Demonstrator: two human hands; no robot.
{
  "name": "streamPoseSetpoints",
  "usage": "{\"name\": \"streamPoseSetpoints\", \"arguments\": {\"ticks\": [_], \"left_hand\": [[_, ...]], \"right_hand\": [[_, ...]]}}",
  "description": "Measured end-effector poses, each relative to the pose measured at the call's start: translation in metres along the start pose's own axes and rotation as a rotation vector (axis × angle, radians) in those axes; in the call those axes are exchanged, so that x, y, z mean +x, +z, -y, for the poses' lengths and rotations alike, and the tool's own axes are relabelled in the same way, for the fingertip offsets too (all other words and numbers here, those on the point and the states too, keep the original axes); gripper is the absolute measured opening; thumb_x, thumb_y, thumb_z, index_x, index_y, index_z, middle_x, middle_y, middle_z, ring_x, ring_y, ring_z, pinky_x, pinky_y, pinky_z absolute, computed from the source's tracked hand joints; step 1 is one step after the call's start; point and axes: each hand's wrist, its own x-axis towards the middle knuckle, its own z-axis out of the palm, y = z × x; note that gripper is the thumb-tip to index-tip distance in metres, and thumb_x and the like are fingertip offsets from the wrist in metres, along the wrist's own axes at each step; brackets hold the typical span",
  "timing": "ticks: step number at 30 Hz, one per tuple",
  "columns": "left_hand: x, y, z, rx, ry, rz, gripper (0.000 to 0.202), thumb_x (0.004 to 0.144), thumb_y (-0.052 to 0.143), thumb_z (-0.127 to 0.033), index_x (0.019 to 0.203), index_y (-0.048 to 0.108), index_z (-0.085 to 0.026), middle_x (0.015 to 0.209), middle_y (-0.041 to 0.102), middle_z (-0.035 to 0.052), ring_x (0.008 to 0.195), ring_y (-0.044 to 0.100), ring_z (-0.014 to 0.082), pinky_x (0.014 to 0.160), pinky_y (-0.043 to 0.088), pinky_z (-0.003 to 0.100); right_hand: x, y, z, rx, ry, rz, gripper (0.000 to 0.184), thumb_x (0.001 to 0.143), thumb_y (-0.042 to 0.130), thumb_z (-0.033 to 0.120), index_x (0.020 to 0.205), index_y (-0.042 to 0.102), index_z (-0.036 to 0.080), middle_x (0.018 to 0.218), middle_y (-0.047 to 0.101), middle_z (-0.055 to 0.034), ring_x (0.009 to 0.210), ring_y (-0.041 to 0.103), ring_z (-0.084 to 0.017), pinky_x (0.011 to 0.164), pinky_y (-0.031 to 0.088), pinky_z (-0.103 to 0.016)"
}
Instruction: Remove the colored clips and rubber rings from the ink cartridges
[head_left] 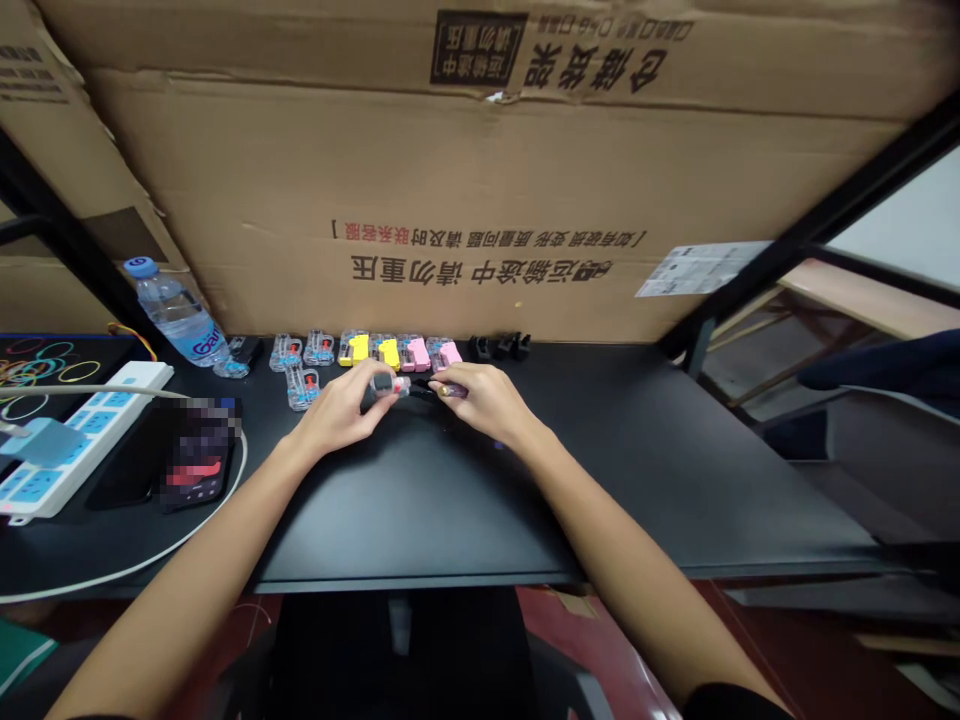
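Note:
Over the black tabletop (420, 500), my left hand (341, 408) is closed around a small clear-and-grey piece (391, 384) with a red and white end. My right hand (491, 402) pinches a small dark purplish stick-like piece (453, 390) with a yellowish tip. A short black part (422, 389) shows between the two hands; which hand holds it I cannot tell. Just behind the hands stands a row of clear plastic pieces, some with yellow parts (386, 352) and some with pink parts (417, 353). Clear pieces with blue and red inside (302, 386) lie left of my left hand.
Several black parts (513, 346) sit right of the row. At left are a water bottle (180, 315), a white power strip (90, 435), a phone (196, 455), a pale cable (172, 550) and coloured rubber bands (52, 365). A cardboard sheet (480, 170) walls off the back.

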Motion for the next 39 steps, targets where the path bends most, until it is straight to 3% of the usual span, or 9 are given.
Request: {"name": "streamPoseSetpoints", "arguments": {"ticks": [5,9,12,19,25,29,34,36,39], "left_hand": [[-0.001,0.002,0.001,-0.094,-0.186,0.094,0.067,0.1,0.066,-0.037,0.159,0.037,-0.026,0.122,0.074,0.0114,0.092,0.076,0.0233,0.083,0.062,0.039],[0.001,0.003,0.0,-0.144,-0.253,0.213,0.051,0.1,0.065,-0.041,0.148,0.051,-0.027,0.123,0.074,0.0092,0.082,0.075,0.0184,0.075,0.06,0.032],[0.003,0.001,-0.004,-0.098,-0.295,0.247,0.047,0.101,0.063,-0.043,0.144,0.055,-0.026,0.111,0.075,0.0066,0.082,0.074,0.0201,0.076,0.058,0.033],[0.004,-0.005,-0.007,0.102,-0.37,0.3,0.042,0.102,0.06,-0.05,0.138,0.059,-0.028,0.1,0.073,0.0046,0.091,0.073,0.0264,0.078,0.052,0.037],[0.003,-0.002,-0.005,0.116,-0.403,0.297,0.041,0.102,0.058,-0.05,0.136,0.061,-0.028,0.101,0.075,0.005,0.091,0.073,0.0274,0.077,0.052,0.037],[0.0,0.001,0.003,0.198,-0.328,0.239,0.037,0.102,0.059,-0.047,0.132,0.063,-0.024,0.128,0.072,0.0109,0.113,0.07,0.0317,0.094,0.055,0.044],[0.001,0.002,0.006,0.215,-0.14,0.177,0.024,0.105,0.059,-0.04,0.118,0.069,-0.023,0.126,0.069,0.0093,0.121,0.064,0.0301,0.104,0.05,0.047],[0.002,0.002,0.002,0.157,-0.074,0.223,0.02,0.105,0.058,-0.038,0.108,0.071,-0.023,0.114,0.071,0.0064,0.111,0.065,0.0265,0.102,0.05,0.044],[0.003,0.002,-0.004,0.102,-0.016,0.349,0.021,0.105,0.059,-0.038,0.1,0.073,-0.024,0.101,0.069,0.0047,0.099,0.065,0.0241,0.094,0.051,0.041]], "right_hand": [[-0.004,-0.038,-0.043,-0.081,0.348,-0.119,0.023,0.096,0.064,0.027,0.105,0.084,0.021,0.101,0.084,-0.0097,0.089,0.077,-0.026,0.079,0.053,-0.031],[-0.018,-0.06,-0.083,-0.32,0.741,0.057,0.021,0.087,0.068,0.028,0.099,0.084,0.022,0.094,0.082,-0.0133,0.088,0.076,-0.03,0.072,0.05,-0.033],[-0.025,-0.062,-0.101,-0.344,0.849,0.147,0.021,0.084,0.071,0.028,0.098,0.084,0.022,0.089,0.081,-0.0129,0.085,0.076,-0.03,0.07,0.05,-0.032],[-0.016,-0.036,-0.09,-0.025,0.543,0.112,0.016,0.081,0.068,0.022,0.086,0.082,0.017,0.078,0.08,-0.0056,0.077,0.074,-0.021,0.073,0.052,-0.026],[-0.002,-0.012,-0.071,-0.151,0.612,-0.078,0.02,0.09,0.068,0.033,0.1,0.083,0.024,0.097,0.083,-0.0094,0.087,0.075,-0.024,0.072,0.049,-0.028],[-0.003,-0.017,-0.072,-0.136,0.583,-0.232,0.027,0.096,0.061,0.037,0.101,0.083,0.022,0.095,0.083,-0.0107,0.085,0.074,-0.024,0.074,0.049,-0.03],[-0.011,-0.027,-0.069,-0.012,0.477,-0.011,0.027,0.092,0.067,0.044,0.096,0.083,0.022,0.086,0.081,-0.0064,0.078,0.07,-0.022,0.073,0.049,-0.03],[-0.011,-0.024,-0.066,0.01,0.453,0.089,0.027,0.091,0.069,0.044,0.098,0.083,0.022,0.09,0.082,-0.0059,0.08,0.072,-0.022,0.075,0.049,-0.031],[-0.008,-0.014,-0.063,0.015,0.428,0.106,0.028,0.093,0.067,0.041,0.105,0.083,0.022,0.1,0.084,-0.0074,0.088,0.074,-0.024,0.08,0.051,-0.032]]}}
